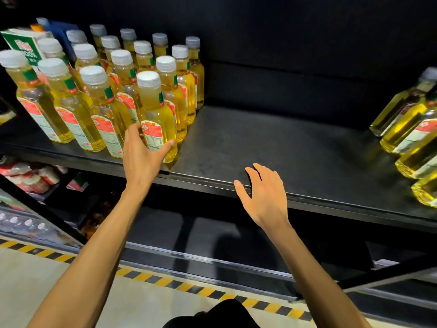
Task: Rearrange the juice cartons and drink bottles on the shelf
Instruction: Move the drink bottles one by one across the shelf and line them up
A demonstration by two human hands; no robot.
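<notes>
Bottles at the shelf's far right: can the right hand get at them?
Probably yes: the right hand is open at the edge of the shelf, whose bare top lies between it and those bottles.

The lone head-worn view looks forward and down from close behind the left hand (142, 157) on a bottle (156, 117) and the right hand (264, 195), facing the shelf (283, 143) just beyond.

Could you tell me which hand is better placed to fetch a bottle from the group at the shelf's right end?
Right, I'd judge. The right hand is open, empty and nearer the right-end bottles; the left hand is wrapped round the front bottle of the left group.
</notes>
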